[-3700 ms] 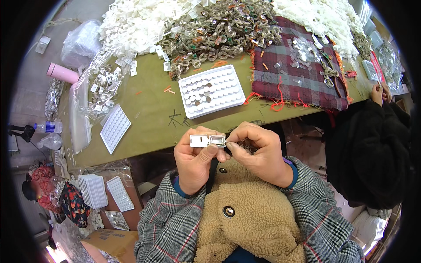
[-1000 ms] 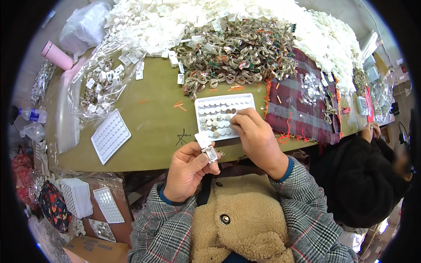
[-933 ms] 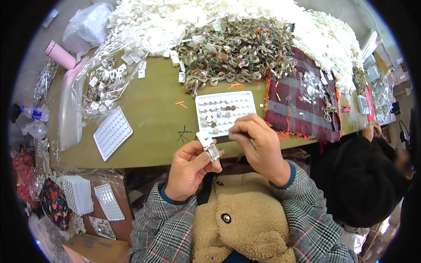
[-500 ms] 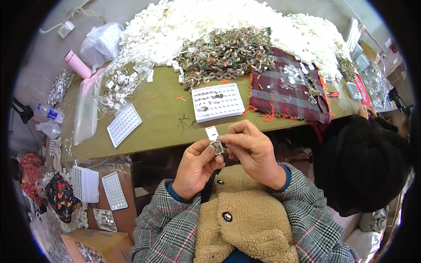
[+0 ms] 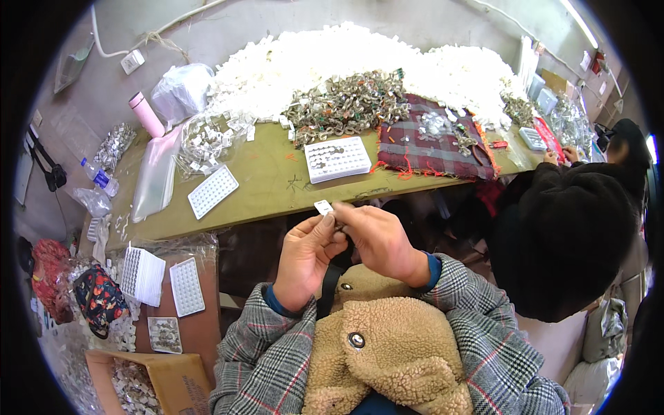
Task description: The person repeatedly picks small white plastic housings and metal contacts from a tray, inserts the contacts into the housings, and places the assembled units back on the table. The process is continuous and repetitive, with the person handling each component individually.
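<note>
Olive-green bench [image 5: 263, 187]: runs across the view, near edge bowed by the lens. Co-worker in black [image 5: 567, 242]: at the right, both hands near the bench's right end. Heap of small white plastic pieces [image 5: 297, 66]: spread along the back of the bench, in front of the grey wall. Plaid cloth [image 5: 425, 149]: right of centre, orange fringe, loose red threads at its near side, pale flat pieces scattered on top. Heap of coiled wires [image 5: 349, 104]: in front of the white heap, meeting the cloth's left side. Open cardboard carton [image 5: 190, 387]: lower left, small pieces inside. Stack of white trays [image 5: 143, 275]: on a brown surface [image 5: 206, 332], one single dimpled tray [image 5: 187, 286] just beside it.

Left hand [image 5: 304, 259]: thumb and fingers pinch a small white case. Right hand [image 5: 377, 238]: fingers bent in at the right side of the case; fingertips blurred, cannot tell whether they grip anything.

Shallow white tray [image 5: 342, 176]: on the bench, beyond the hands, left of the cloth. Second white tray [image 5: 213, 192]: farther left, lying askew. Pink tumbler [image 5: 146, 114]: leaning, back left.

Small white case [image 5: 323, 207]: held up off the bench, in line with its near edge, nearer the wearer than the shallow tray. Round dark discs [image 5: 338, 149]: a few, on the shallow tray, toward its far left part.
</note>
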